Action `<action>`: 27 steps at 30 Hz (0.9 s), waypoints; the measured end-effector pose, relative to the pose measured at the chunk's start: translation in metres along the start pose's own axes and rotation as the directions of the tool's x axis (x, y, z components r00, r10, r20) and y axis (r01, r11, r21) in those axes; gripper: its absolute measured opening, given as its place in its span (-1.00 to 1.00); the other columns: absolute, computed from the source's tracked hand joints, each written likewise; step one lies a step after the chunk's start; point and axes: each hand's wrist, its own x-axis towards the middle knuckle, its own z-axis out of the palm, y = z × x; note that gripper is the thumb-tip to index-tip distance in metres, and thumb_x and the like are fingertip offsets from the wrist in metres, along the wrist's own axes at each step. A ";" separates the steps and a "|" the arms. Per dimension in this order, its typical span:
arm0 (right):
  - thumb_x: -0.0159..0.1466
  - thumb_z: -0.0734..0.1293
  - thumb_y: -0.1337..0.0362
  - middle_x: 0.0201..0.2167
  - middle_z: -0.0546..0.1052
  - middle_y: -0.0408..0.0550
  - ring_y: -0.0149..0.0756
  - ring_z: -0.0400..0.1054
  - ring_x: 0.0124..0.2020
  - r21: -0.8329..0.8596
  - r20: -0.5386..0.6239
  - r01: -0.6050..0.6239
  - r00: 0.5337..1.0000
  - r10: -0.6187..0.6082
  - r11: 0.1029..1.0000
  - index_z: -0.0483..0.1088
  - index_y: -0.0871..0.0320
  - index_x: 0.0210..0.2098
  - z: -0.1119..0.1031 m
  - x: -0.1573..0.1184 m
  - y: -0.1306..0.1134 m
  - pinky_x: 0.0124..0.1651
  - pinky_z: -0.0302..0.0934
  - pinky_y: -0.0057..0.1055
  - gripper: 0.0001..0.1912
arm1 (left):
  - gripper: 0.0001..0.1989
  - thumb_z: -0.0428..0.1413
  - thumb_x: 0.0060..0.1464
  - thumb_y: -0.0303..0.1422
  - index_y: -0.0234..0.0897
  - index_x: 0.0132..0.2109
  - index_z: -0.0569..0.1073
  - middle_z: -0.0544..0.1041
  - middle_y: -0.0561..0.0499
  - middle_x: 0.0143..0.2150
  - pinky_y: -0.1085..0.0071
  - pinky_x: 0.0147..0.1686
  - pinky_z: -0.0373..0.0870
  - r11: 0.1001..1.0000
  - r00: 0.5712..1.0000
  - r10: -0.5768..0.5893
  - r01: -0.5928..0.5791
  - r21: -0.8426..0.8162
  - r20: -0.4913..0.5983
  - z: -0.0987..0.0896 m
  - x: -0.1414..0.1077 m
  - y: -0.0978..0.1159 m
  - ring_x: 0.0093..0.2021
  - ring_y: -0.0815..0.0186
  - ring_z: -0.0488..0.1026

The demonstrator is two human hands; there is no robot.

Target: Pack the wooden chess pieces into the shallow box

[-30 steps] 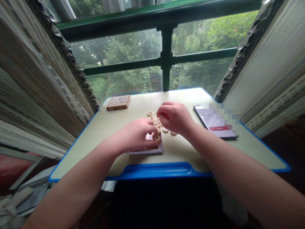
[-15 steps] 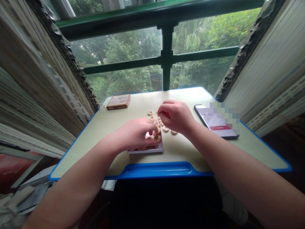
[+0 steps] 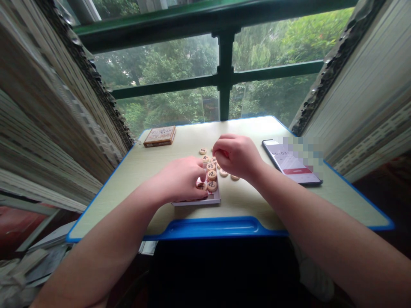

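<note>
My left hand point(image 3: 183, 179) reaches over a shallow white tray point(image 3: 210, 201), its thumb and fingers apart around a round wooden piece point(image 3: 201, 186) with a dark character. Three more pieces stand in a column along the tray's right side, the lowest one point(image 3: 212, 185) beside my thumb and fingertips. My right hand point(image 3: 236, 155) is curled just above several loose pieces, such as one point(image 3: 224, 172) on the table to the right of the tray. Whatever its fingers hold, if anything, is hidden.
A flat brown box point(image 3: 159, 136) lies at the table's back left. A phone point(image 3: 293, 164) rests on the right side. The table point(image 3: 250, 207) has a blue edge with a molded groove in front, and a window and curtains surround it.
My left fingers have drawn slightly left and spread off the right column of pieces, which now shows more fully. My right hand has hardly moved.
</note>
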 end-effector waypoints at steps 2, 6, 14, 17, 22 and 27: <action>0.07 0.20 0.43 -0.51 0.48 -0.05 -0.37 0.28 -0.48 -0.001 -0.001 0.002 1.000 -0.002 1.000 0.44 0.19 -0.57 0.000 0.000 0.000 -0.43 0.08 -0.46 -0.79 | -0.78 0.10 -0.06 -0.25 -0.28 -0.52 0.49 0.46 -0.02 -0.38 0.42 -0.48 0.14 1.000 1.000 0.003 -0.003 0.000 0.002 0.002 0.001 -0.001 -0.44 0.33 0.31; 0.07 0.20 0.43 -0.51 0.47 -0.05 -0.38 0.27 -0.49 -0.010 0.001 0.003 1.000 -0.003 1.000 0.44 0.19 -0.59 0.001 0.000 0.000 -0.44 0.06 -0.46 -0.79 | -0.81 0.10 -0.03 -0.28 -0.28 -0.47 0.50 0.46 -0.04 -0.35 0.43 -0.39 0.21 0.999 0.999 0.028 -0.029 -0.035 -0.040 0.000 0.001 -0.001 -0.38 0.32 0.33; 0.07 0.20 0.41 -0.52 0.45 -0.07 -0.40 0.25 -0.51 -0.019 0.027 0.001 1.000 -0.001 1.000 0.43 0.18 -0.60 0.002 -0.001 -0.001 -0.45 0.03 -0.46 -0.80 | -0.84 0.08 0.06 -0.36 -0.26 -0.23 0.52 0.44 -0.09 -0.14 0.42 -0.21 0.28 0.960 0.971 0.182 -0.209 -0.189 -0.153 -0.001 -0.001 -0.001 -0.17 0.29 0.35; 0.07 0.20 0.43 -0.52 0.45 -0.07 -0.40 0.25 -0.50 -0.025 0.037 -0.007 0.999 0.008 1.000 0.43 0.18 -0.60 0.000 -0.001 -0.002 -0.45 0.02 -0.46 -0.79 | -0.86 0.08 0.05 -0.39 -0.27 -0.26 0.53 0.44 -0.08 -0.17 0.43 -0.25 0.28 0.956 0.970 0.205 -0.227 -0.185 -0.128 0.009 0.003 -0.004 -0.22 0.32 0.36; 0.07 0.19 0.43 -0.53 0.44 -0.07 -0.41 0.23 -0.51 -0.035 0.034 -0.012 0.999 0.013 0.999 0.42 0.18 -0.60 -0.002 0.000 -0.004 -0.46 0.00 -0.47 -0.78 | -0.84 0.08 0.05 -0.38 -0.27 -0.23 0.52 0.45 -0.08 -0.13 0.43 -0.21 0.29 0.953 0.972 0.201 -0.222 -0.206 -0.118 0.010 0.004 -0.007 -0.19 0.31 0.37; 0.07 0.20 0.42 -0.53 0.44 -0.07 -0.41 0.23 -0.52 -0.041 0.018 -0.010 1.000 0.011 0.999 0.43 0.19 -0.59 0.000 0.000 0.000 -0.46 0.01 -0.47 -0.80 | -0.79 0.11 0.01 -0.25 -0.28 -0.27 0.51 0.47 -0.03 -0.29 0.44 -0.28 0.26 0.978 0.985 0.130 -0.146 -0.149 -0.115 0.001 0.002 -0.006 -0.28 0.31 0.37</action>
